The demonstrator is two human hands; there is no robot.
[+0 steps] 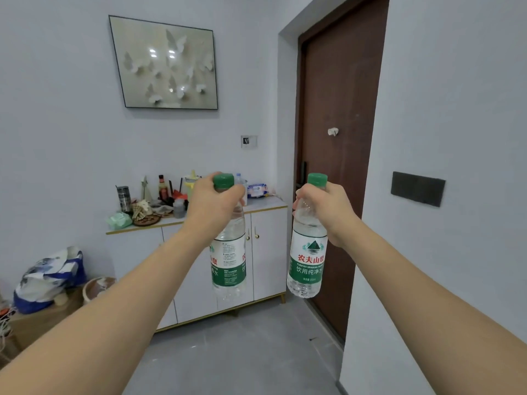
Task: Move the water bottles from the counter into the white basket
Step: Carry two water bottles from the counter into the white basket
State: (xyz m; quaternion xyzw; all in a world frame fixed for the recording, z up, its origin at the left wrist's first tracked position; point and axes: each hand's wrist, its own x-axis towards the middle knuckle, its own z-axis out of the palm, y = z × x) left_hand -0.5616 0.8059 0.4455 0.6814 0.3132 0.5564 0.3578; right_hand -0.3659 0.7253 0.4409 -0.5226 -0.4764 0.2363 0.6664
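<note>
While both arms reach forward into the room, each hand carries a water bottle in the air by its neck, well off the tabletop [265, 205] behind them. At about 9 o'clock from the middle of the view, the left hand [212, 205] has its grip clenched around the neck of the left bottle [229, 258], fingers curled just under the green cap; the bottle hangs from the grip toward 6 o'clock, upright, its green and white label turned partly away. Behind that hand, the white cabinet's tabletop holds clutter: a dark tumbler [123, 197], a small sauce bottle [162, 187], a green packet [119, 220] and a pack of wipes [256, 190]; another clear bottle [239, 181] stands there at 12 o'clock from the left hand's knuckles. At about 3 o'clock from the left bottle, clearly apart from it, the right hand [323, 208] grasps the right bottle [306, 260] in the same way, grip closed on the neck below the green cap, the body hanging toward 6 o'clock with the label's red characters facing the camera. A brown door [339, 109] stands behind this bottle. No white basket can be made out
</note>
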